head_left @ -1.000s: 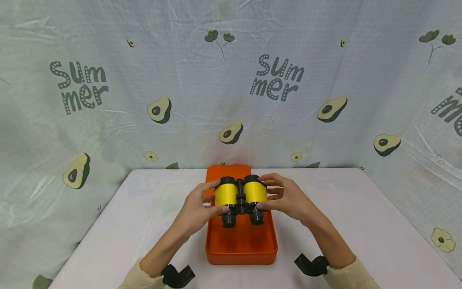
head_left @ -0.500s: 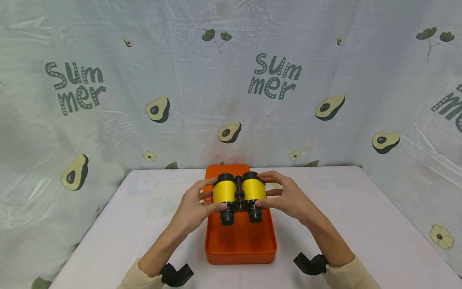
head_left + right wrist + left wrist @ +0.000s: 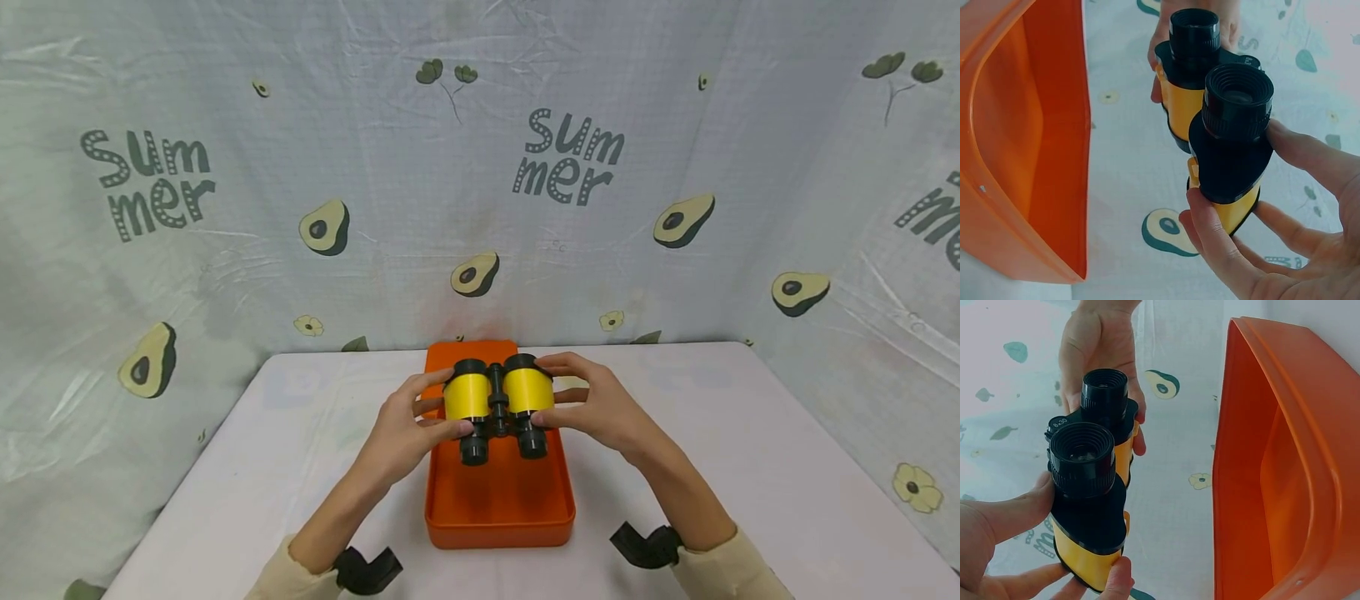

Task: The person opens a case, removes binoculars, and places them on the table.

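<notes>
A pair of yellow and black binoculars (image 3: 529, 390) is held up over an orange box (image 3: 498, 535), eyepieces toward me. My left hand (image 3: 401, 432) grips the left barrel, thumb near the eyepiece and fingers around the far end. On the other barrel, my right hand (image 3: 596, 408) holds in the same way. Both wrist views show the binoculars (image 3: 1085, 522) apart from the box (image 3: 1325, 419), whose inside is partly seen. In the right wrist view, fingertips of my right hand (image 3: 1285, 275) wrap under the yellow barrel.
The box stands on a white table (image 3: 337, 492), with an orange flap or lid (image 3: 468, 354) behind it, partly hidden by the binoculars. A curtain (image 3: 390, 167) printed with avocados hangs at the table's back and sides. Black straps (image 3: 367, 573) circle both wrists.
The binoculars have risen slightly above the box, with both hands still holding them. The box has stayed in place, and the head view has shifted a little.
</notes>
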The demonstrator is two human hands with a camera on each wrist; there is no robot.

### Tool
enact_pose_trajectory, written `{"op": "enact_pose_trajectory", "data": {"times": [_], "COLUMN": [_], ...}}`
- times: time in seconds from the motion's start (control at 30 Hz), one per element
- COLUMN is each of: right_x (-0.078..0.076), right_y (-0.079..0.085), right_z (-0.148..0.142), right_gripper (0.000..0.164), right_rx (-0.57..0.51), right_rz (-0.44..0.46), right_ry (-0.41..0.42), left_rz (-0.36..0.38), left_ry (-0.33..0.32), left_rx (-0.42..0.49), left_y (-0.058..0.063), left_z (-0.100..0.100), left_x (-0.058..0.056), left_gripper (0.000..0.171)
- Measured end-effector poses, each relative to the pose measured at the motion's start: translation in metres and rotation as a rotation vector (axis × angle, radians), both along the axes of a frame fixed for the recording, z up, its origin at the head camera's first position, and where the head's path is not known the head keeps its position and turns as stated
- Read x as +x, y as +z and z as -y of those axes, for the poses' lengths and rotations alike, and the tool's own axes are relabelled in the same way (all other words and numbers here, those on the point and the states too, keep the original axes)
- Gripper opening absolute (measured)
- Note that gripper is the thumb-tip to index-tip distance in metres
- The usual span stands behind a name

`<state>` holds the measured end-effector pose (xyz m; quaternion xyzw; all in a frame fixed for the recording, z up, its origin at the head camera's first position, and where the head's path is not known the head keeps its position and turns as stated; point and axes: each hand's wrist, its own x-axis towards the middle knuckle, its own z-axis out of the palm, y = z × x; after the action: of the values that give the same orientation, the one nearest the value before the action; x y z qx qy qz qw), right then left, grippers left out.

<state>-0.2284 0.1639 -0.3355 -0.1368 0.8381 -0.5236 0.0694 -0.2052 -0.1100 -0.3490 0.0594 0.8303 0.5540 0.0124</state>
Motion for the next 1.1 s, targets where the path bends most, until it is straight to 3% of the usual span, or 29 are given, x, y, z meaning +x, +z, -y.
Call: {"op": "enact_pose_trajectory", "data": {"times": [0.33,0.6,0.87,1.1], "right_x": [-0.002,-0.008,-0.027,-0.052], "right_y": [0.002,0.007,0.011,0.012], "right_z": [-0.003,-0.012,-0.029,-0.047], "right_gripper": [0.074,0.075,0.075,0.077], "right_rx": [0.012,-0.003,0.016,0.011], "right_rz": [-0.005,0.011,0.0,0.013], "right_ry": [-0.012,-0.008,-0.002,0.005], "left_rz": [-0.012,-0.022,-0.057,-0.055], "left_ry": [-0.02,-0.036,-0.065,-0.107], "left_rx": [0.011,0.02,-0.018,-0.005], "left_y": [-0.001,0.002,0.01,0.012], "left_z": [-0.002,-0.009,-0.026,-0.043], "left_x": [-0.003,-0.013,-0.038,-0.069], "left_gripper": [0.072,0.073,0.076,0.078]}}
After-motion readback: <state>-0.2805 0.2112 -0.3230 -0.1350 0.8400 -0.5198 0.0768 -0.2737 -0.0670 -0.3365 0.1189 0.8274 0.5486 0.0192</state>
